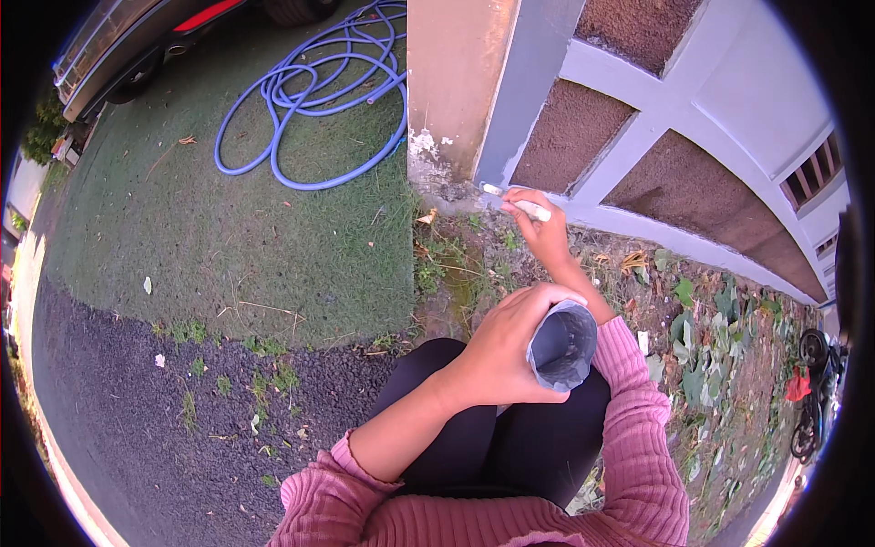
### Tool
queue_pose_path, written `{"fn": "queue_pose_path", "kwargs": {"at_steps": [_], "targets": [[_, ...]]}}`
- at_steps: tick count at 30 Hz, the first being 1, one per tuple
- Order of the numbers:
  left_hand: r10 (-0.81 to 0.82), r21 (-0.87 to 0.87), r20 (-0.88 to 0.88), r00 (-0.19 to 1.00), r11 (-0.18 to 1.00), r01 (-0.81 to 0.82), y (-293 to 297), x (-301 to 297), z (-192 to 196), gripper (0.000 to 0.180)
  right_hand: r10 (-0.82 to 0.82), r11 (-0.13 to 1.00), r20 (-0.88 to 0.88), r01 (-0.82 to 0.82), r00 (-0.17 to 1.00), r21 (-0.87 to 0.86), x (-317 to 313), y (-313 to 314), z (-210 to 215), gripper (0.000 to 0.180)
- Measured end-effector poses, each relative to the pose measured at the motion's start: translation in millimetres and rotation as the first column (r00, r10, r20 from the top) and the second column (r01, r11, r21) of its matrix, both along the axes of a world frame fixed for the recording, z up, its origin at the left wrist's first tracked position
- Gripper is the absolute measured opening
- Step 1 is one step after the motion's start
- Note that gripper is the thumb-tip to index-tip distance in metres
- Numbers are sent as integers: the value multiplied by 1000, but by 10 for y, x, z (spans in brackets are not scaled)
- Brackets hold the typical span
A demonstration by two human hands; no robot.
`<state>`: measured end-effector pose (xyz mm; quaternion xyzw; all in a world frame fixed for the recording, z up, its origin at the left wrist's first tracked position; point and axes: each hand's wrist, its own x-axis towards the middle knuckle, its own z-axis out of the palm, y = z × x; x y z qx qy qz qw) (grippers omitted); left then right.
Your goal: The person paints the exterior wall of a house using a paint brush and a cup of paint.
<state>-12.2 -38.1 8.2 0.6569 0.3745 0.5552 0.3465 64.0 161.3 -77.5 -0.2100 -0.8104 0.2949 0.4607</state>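
Observation:
My left hand (497, 356) is wrapped round a cup (561, 345) with grey paint inside, held above my knees with its mouth tilted toward me. Farther out, my right hand (540, 226) grips a small paintbrush (531, 211) by its white handle. The brush's tip points left, at the foot of a grey-painted strip (524, 100) on the wall; whether its bristles touch the surface is hard to tell. Beside that strip, a light grey frame (656, 109) surrounds rough brown panels (572, 134).
A beige pillar (456, 82) with flaking paint adjoins the strip. Coiled blue hose (310, 100) lies on green turf (182, 228) at the left, with a parked car (137, 46) beyond. Weeds and fallen leaves (702, 356) cover the soil at right. A motorcycle (816, 401) stands at the far right.

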Motion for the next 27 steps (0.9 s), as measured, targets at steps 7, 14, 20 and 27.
{"fn": "queue_pose_path", "kwargs": {"at_steps": [7,14,20,27], "targets": [[-8,25,7,1000,1000,8,18,41,13,76,-19,1000,96,19,995,-7,-110,182,-21,16],[10,29,1,1000,1000,-10,-5,17,30,75,-29,999,-43,28,999,-27,-86,146,40,14],[13,16,-17,1000,1000,-13,5,63,38,75,12,1000,110,-14,994,15,-86,39,-37,15],[11,35,-5,1000,999,-11,9,63,51,75,-31,994,110,18,993,109,-244,236,67,15]]}}
